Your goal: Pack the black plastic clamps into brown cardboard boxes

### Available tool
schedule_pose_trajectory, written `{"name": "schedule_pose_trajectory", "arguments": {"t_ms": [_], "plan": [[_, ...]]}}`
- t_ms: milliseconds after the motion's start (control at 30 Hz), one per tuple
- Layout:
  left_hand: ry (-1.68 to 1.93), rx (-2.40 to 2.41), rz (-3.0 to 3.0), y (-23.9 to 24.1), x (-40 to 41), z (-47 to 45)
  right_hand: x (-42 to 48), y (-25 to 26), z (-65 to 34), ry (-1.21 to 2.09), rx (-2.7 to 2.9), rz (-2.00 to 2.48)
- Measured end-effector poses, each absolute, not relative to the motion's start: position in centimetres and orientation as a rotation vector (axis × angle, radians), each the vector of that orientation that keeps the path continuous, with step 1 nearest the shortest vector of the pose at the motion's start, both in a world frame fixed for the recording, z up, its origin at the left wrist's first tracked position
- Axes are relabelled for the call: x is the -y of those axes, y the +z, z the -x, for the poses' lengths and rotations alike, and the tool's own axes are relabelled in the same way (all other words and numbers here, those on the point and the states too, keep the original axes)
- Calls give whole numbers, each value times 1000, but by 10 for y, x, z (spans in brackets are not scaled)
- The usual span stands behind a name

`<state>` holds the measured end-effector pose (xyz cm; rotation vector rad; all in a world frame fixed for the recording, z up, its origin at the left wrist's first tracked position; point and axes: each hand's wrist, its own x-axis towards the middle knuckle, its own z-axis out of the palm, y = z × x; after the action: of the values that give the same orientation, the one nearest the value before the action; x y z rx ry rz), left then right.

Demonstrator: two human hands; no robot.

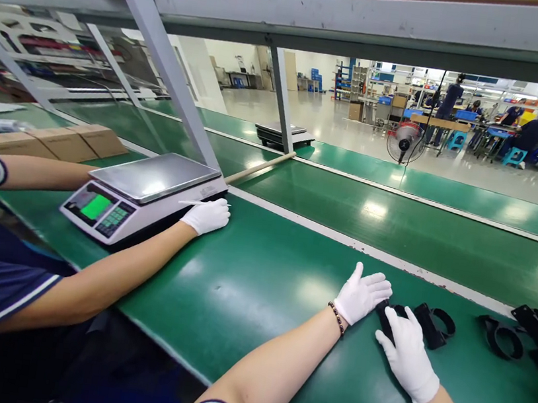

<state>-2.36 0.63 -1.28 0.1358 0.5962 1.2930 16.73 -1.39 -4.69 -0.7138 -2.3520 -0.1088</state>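
The black strap piece [429, 324] lies on the green belt [260, 294], near its front edge and toward the right end of what is visible. Its long axis goes left to right, about parallel with the front edge, and a loop is at its right end.

Both hands are at the left end of this piece. The right hand [407, 360] is nearer: it lies flat on the strap with the palm down and the fingers together, pointing away and a little to the left. It presses from above and pinches nothing. The left hand [362, 296] is just beside the left end, with the fingers spread and the palm turned partly up. Whether its fingertips touch the strap, I cannot tell. Both forearms come in from the front edge at a slant to the right.

More black straps [500, 335] lie farther right on the belt, apart from the hands. At the left, a weighing scale [149, 198] stands on the belt. A co-worker's gloved hand [206, 215] rests beside it and holds something thin and white.
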Motion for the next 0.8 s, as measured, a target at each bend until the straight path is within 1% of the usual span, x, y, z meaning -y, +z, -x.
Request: {"name": "schedule_pose_trajectory", "arguments": {"t_ms": [167,267,467,633,800], "plan": [[1408,-589,-81,-10,-6,29,4,-50,-145,-230,2263,842],[1411,-593,-69,-9,-5,29,4,-49,-146,-177,2291,881],[1415,-612,-47,-11,-5,27,4,-47,-158,-77,2342,814],[1422,-611,-27,-10,-6,26,-2,-51,-158,-132,2319,817],[1421,-613,-20,-7,-7,28,-13,-53,-160,-193,2267,943]]}}
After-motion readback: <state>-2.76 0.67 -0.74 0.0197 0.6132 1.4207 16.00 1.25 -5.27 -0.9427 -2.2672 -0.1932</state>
